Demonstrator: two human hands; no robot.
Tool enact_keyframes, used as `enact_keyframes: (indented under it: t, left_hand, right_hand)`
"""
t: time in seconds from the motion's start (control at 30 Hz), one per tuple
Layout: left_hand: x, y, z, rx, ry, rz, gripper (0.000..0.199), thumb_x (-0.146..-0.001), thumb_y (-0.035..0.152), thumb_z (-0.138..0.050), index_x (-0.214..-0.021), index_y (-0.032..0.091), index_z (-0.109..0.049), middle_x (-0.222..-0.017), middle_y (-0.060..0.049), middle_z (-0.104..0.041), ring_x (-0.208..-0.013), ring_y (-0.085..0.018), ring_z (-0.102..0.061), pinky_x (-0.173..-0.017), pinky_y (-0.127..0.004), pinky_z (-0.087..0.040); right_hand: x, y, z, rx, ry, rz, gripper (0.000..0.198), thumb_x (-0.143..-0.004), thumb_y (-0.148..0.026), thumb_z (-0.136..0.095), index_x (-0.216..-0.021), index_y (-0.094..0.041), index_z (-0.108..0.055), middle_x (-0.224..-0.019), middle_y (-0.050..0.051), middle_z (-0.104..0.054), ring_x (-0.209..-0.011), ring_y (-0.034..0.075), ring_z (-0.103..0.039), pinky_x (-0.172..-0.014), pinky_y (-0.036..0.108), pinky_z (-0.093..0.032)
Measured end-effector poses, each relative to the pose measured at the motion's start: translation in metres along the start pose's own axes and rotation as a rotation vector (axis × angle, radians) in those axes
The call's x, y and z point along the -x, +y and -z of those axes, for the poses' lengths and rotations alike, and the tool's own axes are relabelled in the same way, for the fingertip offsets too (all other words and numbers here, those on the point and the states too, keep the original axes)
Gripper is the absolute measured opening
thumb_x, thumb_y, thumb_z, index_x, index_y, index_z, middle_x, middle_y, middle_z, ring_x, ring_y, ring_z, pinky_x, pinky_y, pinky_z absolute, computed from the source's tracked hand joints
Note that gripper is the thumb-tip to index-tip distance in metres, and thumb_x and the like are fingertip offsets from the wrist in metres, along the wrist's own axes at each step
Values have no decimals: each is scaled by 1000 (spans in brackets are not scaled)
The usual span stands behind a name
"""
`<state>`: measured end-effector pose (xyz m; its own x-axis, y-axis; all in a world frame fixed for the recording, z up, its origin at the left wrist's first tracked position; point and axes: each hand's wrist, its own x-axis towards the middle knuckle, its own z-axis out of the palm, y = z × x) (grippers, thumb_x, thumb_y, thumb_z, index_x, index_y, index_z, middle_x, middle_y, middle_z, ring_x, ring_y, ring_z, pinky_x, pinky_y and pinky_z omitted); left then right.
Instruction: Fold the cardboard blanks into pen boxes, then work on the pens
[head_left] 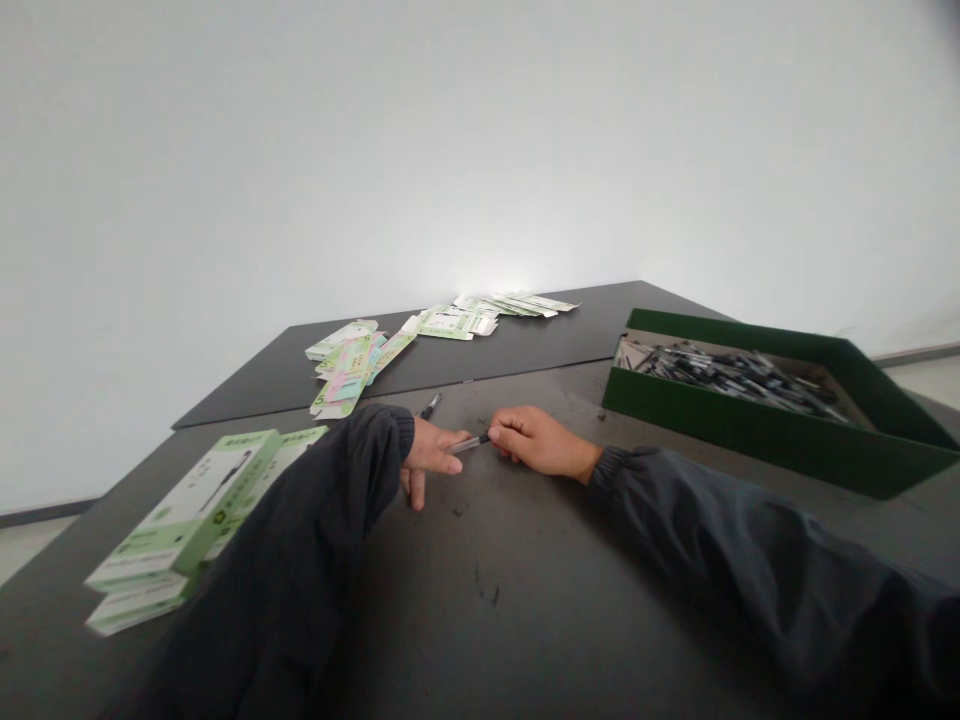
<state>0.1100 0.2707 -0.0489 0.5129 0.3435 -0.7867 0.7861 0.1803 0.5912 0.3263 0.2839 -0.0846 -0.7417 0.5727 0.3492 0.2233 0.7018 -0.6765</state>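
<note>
My right hand (pixel 536 440) is closed over the middle of the near table, with thumb and fingers pinching the dark end of a pen (pixel 471 443). The pen's clear barrel points left, in between the thumb and index finger of my left hand (pixel 431 455). That hand is closed around this end, while its lower fingers point down toward the tabletop. Just behind the left hand, a second pen (pixel 431 405) with a black end sticks out; whether it lies on the table or is held, I cannot tell.
At right stands a dark green box (pixel 750 425) with many loose pens (pixel 727 375). Green-and-white pen cartons (pixel 187 510) are stacked at left, partly behind my sleeve. Flattened cartons (pixel 349 375) and more cardboard sleeves (pixel 457 322) lie on the far table, against a white wall (pixel 480 150).
</note>
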Motion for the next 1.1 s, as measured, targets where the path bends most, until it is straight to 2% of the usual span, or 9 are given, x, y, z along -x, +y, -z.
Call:
enact_keyframes:
  t: [0.1, 0.37, 0.57, 1.1]
  left_hand:
    - [0, 0, 0, -11, 8, 12, 83, -75, 50, -46, -128, 33, 17, -126, -15, -35, -65, -16, -62, -63, -31, -48]
    - [-3, -2, -2, -27, 75, -4, 78, -75, 50, -45, -130, 28, 5, -124, -17, -39, -63, -20, -63, -58, -32, -48]
    - [-3, -2, 0, -29, 38, -6, 83, -70, 56, -48, -129, 33, 6, -126, -16, -35, -64, -19, -63, -58, -32, -49]
    - [-2, -1, 1, -93, 16, -9, 76, -76, 53, -42, -128, 31, 8, -125, -17, -36, -66, -19, -62, -57, -30, -48]
  right_hand:
    - [0, 0, 0, 11, 1, 4, 28, -83, -30, -34, -66, -14, -50, -57, -1, -49, -51, 7, -42, -48, 18, -30]
    - [0, -3, 1, 28, 12, 11, 26, -82, -29, -36, -65, -15, -50, -57, -2, -50, -51, 7, -43, -50, 18, -30]
    - [0, -3, 1, 44, 7, 20, 26, -83, -29, -35, -66, -15, -50, -56, -2, -49, -51, 7, -43, -50, 18, -29]
    - [0, -4, 1, 33, -4, 2, 25, -82, -28, -37, -67, -14, -50, -57, -2, -49, -52, 7, -42, -51, 18, -29]
